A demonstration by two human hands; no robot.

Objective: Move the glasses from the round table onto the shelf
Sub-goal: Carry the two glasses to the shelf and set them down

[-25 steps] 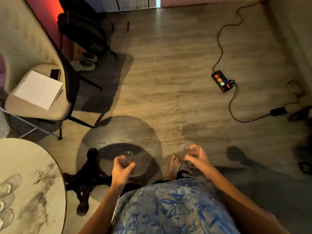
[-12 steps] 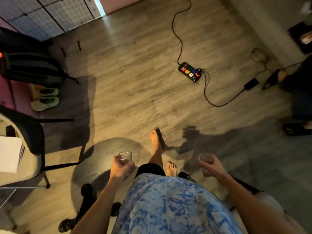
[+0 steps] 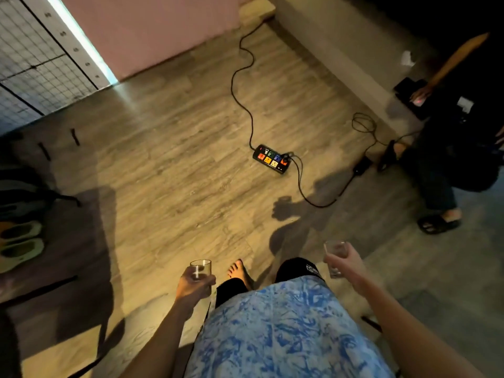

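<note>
- Two clear glasses are in transit: one glass (image 3: 201, 269) sits upright in the left hand (image 3: 194, 285), the other glass (image 3: 335, 257) in the right hand (image 3: 344, 261), tipped slightly outward. Both look empty, though the light is dim.
- Each of the hands is wrapped around the lower part of its tumbler, fingers closed on the wall, rims left free. The two are held well apart, either side of the body, above the floor.
- Neither the round surface nor the shelf shows in this view, so the pick-up seems done for these two and the placing is not yet done. I cannot tell how many glasses remain to be fetched, nor how many already stand on the shelf.
- Below the hands a bare foot (image 3: 237, 269) is stepped forward on the wooden floor (image 3: 174, 170), which reads as walking: the carrying leg of the job.
- Ahead on the floor lies a power strip (image 3: 272, 159) with a cable (image 3: 240, 77) running toward the wall and another looping off to the right; likely a trip hazard if the path goes that way.
- At the right edge another person's sandalled foot (image 3: 438, 221) and dark-clad legs stand near the cables; at the left edge a pair of slippers (image 3: 20, 242) rests beside a dark chair leg.
- What is left, as I judge it: reach the shelf, set both glasses down upright, then return for any others.
</note>
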